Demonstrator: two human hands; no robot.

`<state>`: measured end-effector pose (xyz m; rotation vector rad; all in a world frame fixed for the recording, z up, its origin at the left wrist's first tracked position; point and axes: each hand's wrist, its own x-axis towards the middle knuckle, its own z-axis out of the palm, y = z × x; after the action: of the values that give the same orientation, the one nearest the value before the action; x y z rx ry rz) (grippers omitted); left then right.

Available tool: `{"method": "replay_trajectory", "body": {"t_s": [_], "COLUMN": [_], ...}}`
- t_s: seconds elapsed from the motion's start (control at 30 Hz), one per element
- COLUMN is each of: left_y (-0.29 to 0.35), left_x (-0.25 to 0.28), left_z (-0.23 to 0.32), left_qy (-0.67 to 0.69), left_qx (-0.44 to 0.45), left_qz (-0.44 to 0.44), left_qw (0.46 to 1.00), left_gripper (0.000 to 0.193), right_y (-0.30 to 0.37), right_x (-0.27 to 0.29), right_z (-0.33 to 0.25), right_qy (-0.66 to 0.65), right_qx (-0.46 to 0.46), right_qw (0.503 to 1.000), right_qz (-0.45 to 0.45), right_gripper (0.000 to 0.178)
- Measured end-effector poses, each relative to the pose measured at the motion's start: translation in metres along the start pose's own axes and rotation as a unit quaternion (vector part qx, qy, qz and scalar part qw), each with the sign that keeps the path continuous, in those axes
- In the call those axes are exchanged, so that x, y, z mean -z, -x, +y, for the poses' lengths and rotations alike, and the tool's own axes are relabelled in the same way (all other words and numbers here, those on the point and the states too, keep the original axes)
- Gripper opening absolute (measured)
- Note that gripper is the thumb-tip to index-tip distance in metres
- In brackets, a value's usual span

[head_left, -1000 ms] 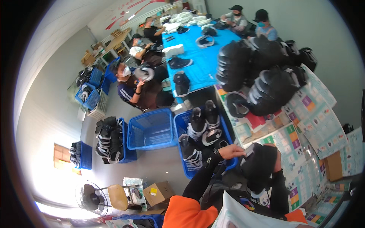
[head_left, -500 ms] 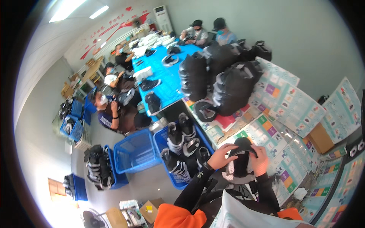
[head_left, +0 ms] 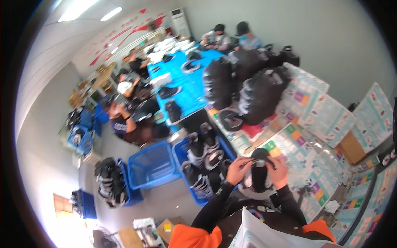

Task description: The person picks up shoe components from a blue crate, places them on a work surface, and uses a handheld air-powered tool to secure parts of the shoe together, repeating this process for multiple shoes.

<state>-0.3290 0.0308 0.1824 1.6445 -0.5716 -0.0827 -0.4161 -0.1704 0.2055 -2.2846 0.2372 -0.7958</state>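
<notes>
Black knit, by the look of it, covers the middle of the shoe upper (head_left: pixel 260 178), which is held in front of the wearer's chest, at the near edge of the sheet-covered worktable (head_left: pixel 289 163). Its rounded end points away; grey sides flank the black strip. Left hand (head_left: pixel 237 171) and right hand (head_left: pixel 279 172) each pinch one side of that rounded end, thumbs and fingers drawn in close. Good handling here probably means matched pressure — neither side pulled harder, so the upper stays straight.

To the left, a blue basket (head_left: pixel 178 153) holds more uppers; beyond the hands, black uppers stand in a nested stack (head_left: pixel 263 96) on the table.

One second ago the left hand gripped a pale tab at the upper's side — now both hands face each other across it, and the view has swung.
</notes>
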Motion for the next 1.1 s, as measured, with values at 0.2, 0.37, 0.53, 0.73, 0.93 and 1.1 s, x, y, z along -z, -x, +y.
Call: {"method": "replay_trajectory", "body": {"t_s": [0.2,0.37,0.53,0.73,0.93,1.1], "left_y": [0.013,0.018,0.020,-0.003,0.000,0.007], "left_x": [0.036,0.027,0.032,0.040,0.041,0.043], "left_z": [-0.007,-0.013,-0.041,-0.015,-0.016,-0.007], "left_qy": [0.017,-0.033,-0.071,-0.040,-0.050,-0.064], "left_qx": [0.018,-0.006,0.041,0.038,0.051,0.059], "left_qz": [-0.023,0.070,0.154,0.158,0.176,0.175], "left_qw": [0.999,0.997,0.985,0.986,0.982,0.981], "left_gripper": [0.022,0.012,0.012,0.014,0.010,0.011], "right_y": [0.002,0.005,-0.031,-0.043,-0.078,-0.043], "right_x": [-0.014,-0.012,0.027,0.087,0.051,-0.004], "right_z": [-0.016,-0.029,-0.092,-0.138,-0.126,-0.036], "right_qy": [-0.059,-0.054,-0.010,-0.394,-0.196,-0.168], "right_qx": [0.043,0.051,0.212,0.388,0.203,0.043], "right_qw": [0.997,0.997,0.975,0.831,0.941,0.961], "right_qz": [-0.009,-0.008,-0.067,-0.053,-0.184,-0.214], "right_gripper": [0.032,0.031,0.058,0.050,0.030,0.036]}}
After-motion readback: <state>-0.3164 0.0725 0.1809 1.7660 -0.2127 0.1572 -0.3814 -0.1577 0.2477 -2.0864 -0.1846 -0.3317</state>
